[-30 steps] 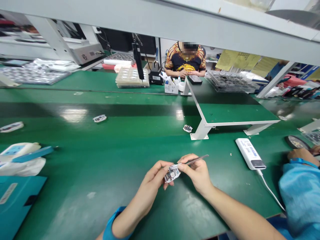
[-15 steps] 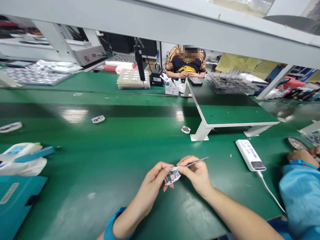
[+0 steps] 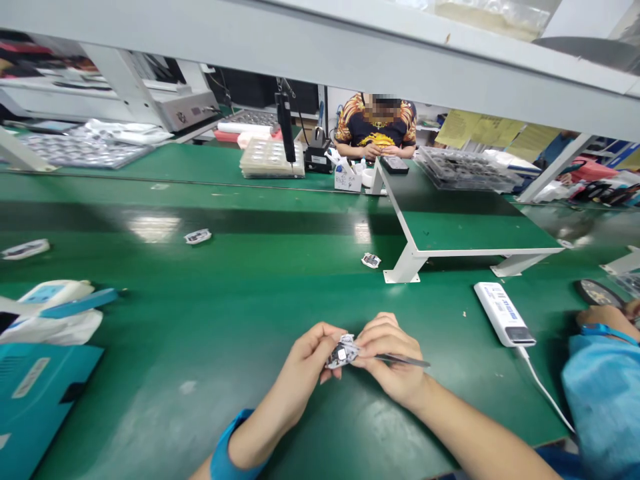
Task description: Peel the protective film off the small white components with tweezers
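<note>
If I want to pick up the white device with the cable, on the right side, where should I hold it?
Probably by its two long edges near the middle, coming from above: the white device lies flat and is longer than wide. I would avoid the near end, where the cable joins beside the dark panel.

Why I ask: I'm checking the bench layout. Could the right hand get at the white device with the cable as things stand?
Probably yes: nothing seems to block the way from the right hand to the white device, though that hand holds a thin tool.
</note>
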Demonstrator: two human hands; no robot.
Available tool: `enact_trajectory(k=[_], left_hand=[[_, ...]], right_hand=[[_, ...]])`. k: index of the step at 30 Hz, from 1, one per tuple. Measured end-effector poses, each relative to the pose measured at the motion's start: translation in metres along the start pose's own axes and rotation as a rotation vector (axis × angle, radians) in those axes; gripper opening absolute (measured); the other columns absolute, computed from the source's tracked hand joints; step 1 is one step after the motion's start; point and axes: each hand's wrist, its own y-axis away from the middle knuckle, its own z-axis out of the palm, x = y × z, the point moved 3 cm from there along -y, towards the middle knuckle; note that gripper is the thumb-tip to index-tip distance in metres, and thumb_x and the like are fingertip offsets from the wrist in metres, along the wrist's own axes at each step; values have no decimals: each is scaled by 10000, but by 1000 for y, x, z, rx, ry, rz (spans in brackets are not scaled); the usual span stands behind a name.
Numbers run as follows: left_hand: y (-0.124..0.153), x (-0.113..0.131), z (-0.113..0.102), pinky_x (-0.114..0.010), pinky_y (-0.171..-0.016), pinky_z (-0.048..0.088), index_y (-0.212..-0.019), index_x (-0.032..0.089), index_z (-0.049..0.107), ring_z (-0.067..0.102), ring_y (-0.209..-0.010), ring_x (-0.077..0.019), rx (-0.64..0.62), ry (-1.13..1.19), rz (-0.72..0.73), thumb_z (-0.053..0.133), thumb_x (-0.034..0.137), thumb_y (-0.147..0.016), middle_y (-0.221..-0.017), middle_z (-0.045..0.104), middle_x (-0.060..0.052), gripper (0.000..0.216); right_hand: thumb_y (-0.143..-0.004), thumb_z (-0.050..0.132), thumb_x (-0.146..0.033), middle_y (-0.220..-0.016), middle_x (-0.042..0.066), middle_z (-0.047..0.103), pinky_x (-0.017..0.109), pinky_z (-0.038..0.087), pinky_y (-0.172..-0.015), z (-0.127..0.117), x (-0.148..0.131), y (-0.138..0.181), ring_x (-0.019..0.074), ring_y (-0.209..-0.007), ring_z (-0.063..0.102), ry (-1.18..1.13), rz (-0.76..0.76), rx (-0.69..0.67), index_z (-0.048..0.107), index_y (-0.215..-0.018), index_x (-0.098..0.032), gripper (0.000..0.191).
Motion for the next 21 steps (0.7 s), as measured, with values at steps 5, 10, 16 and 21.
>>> enact_trajectory(k=[5,10,16,21], left_hand=[[2,1,0,-178,-427,271,-800,160,598,490,-447,-73,-8,-21,-26,624,477,-748,-543,558,63,321],[2,3,2,-179,-421,260,-781,161,591,480,-443,-67,-26,-48,-35,601,470,-760,-556,551,61,309],[3,2,2,-184,-436,272,-783,166,592,487,-463,-71,-39,-59,-54,577,453,-780,-583,562,53,287],[2,0,1,-187,-435,271,-780,169,587,482,-461,-74,-53,-121,-31,561,457,-791,-593,568,46,289]], right_hand=[[-865,689,-248,-760,33,762,418,497,-717,-1,1,-1,198,-687,694,30,-23,-22,699,-807,-251,60],[-850,707,-234,-758,30,762,418,497,-726,-2,4,-1,201,-693,697,5,2,-19,696,-816,-253,40],[-808,740,-173,-750,31,746,400,507,-726,-5,11,0,202,-700,685,-82,157,1,692,-816,-238,82],[-802,736,-156,-768,35,733,380,521,-718,-5,13,0,202,-725,678,-78,264,-20,686,-808,-231,89]])
